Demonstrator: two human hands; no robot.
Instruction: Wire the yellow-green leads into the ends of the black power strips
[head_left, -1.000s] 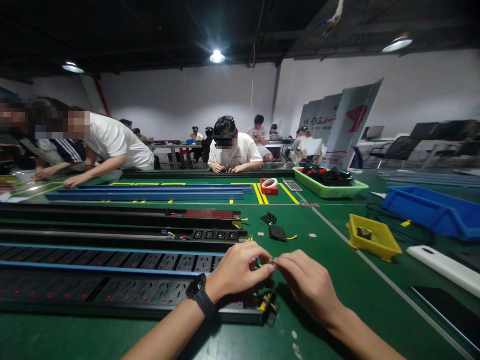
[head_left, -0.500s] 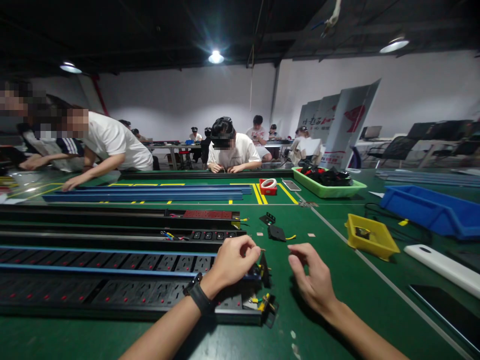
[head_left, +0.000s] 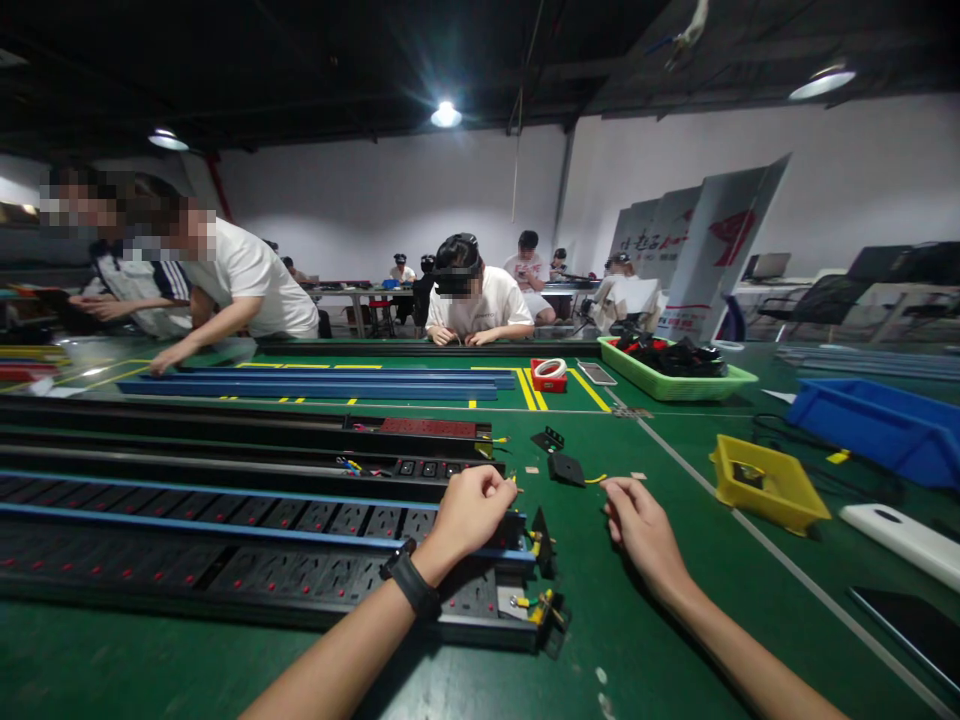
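My left hand (head_left: 476, 508), with a black watch (head_left: 411, 580) on its wrist, is closed in a pinch above the ends of the socket strips. A tiny coppery tip shows at its fingertips; its kind cannot be made out. The fingers of my right hand (head_left: 639, 520) are drawn together at the end of a yellow wire (head_left: 594, 480), which comes from a black end plate (head_left: 565, 470) lying on the table. Below my left hand lie a blue-edged socket strip (head_left: 315, 518) and a black socket strip (head_left: 300, 578), with yellow-green wires (head_left: 534, 606) at the near one's end.
Farther off lie more black strips (head_left: 247, 425), blue rails (head_left: 315, 386) and a black bracket (head_left: 549, 438). On the right are a yellow bin (head_left: 772, 500), a blue bin (head_left: 877, 420), a green basket (head_left: 675, 382) and a phone (head_left: 907, 630). Co-workers (head_left: 480, 305) work across the table.
My right hand has gone from spread thumb and finger to a closed pinch at the yellow wire's end. My left hand stays pinched over the strips. The view has shifted slightly left.
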